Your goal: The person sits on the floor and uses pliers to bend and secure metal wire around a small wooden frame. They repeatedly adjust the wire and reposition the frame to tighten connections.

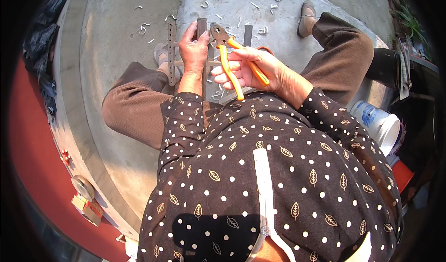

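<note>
My right hand (260, 67) holds a pair of pliers (226, 69) with orange handles. Its fingers are partly stretched out and the handles stand apart. The dark jaws point away from me, just right of my left thumb. Fingers and thumb of my left hand (193, 53) close on either side of a dark upright bar (201, 26); the fingertips are partly hidden. A thin wire passes near the fingers and jaws. Left of that hand stands a metal strip with a row of holes (172, 53), joined to a frame between my legs.
Small white curled scraps (143, 28) litter the concrete floor (153, 2). A second dark post (248, 35) rises beyond the pliers. At right stand a white bucket (388, 129) and a red container (402, 173). Black plastic sheeting (42, 53) lies far left, and a tape roll (82, 187) lower left.
</note>
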Demonstrator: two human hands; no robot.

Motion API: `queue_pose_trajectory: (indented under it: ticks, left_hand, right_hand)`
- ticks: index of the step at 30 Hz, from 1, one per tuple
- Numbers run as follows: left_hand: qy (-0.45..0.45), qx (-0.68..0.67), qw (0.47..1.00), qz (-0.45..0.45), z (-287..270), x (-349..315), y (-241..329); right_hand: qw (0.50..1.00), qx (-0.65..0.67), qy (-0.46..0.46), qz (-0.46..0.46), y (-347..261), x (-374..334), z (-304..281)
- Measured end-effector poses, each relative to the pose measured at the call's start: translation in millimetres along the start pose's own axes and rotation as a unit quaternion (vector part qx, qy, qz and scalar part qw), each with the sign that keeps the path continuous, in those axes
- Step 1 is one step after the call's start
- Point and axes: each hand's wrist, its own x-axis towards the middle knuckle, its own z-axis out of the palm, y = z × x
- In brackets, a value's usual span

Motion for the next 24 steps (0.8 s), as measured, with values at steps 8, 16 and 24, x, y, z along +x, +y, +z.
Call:
queue_pose_trajectory:
  ticks: [8,16,24]
  left_hand:
    - [0.004,-0.01,1.0,-0.008,3,-2,-2]
    - [0.023,0.009,0.999,-0.043,13,-9,17]
    - [0.023,0.015,1.0,-0.006,12,-8,10]
  right_hand:
    - [0.992,0.126,0.008,-0.01,1,8,4]
    - [0.983,0.166,0.059,-0.044,7,17,32]
    - [0.969,0.182,0.155,-0.066,3,18,36]
